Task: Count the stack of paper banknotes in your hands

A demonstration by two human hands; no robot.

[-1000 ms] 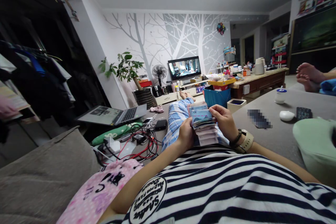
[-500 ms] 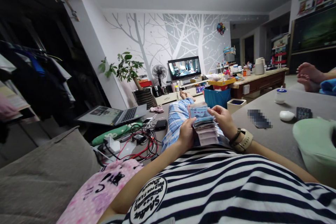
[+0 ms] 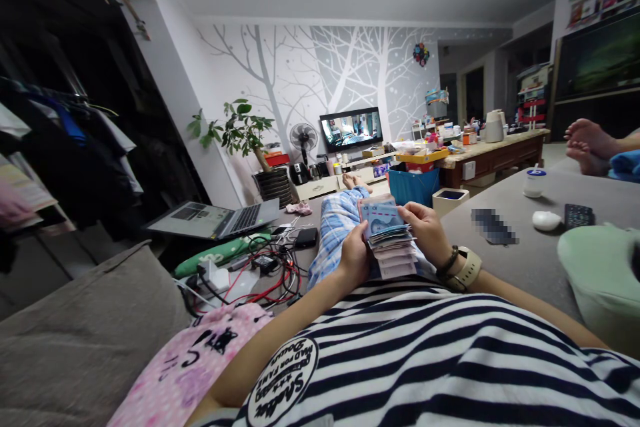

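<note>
A stack of banknotes [image 3: 393, 247] is held above my lap, its lower ends fanned out towards my body. The topmost upright notes are bluish, with pinkish ones behind them and pale ends below. My left hand [image 3: 355, 253] grips the stack along its left edge, thumb on the front. At the upper right corner, my right hand [image 3: 424, 227] pinches the blue note between thumb and fingers. A watch with a pale strap [image 3: 467, 269] and a dark bracelet sit on my right wrist. Blue checked trousers [image 3: 333, 227] lie under the notes.
To the left are an open laptop [image 3: 220, 220], tangled cables [image 3: 280, 270] and a black box-like item [image 3: 306, 237]. On the grey sofa at right lie a white mouse [image 3: 547, 221], a remote [image 3: 579, 217], a lidded cup [image 3: 535, 183] and a green neck pillow [image 3: 595, 260]. Another person's feet [image 3: 590, 147] rest beyond.
The blue note at the front shows more of its face, and the fanned ends below have spread differently. My left thumb has shifted slightly; both hands stay on the notes.
</note>
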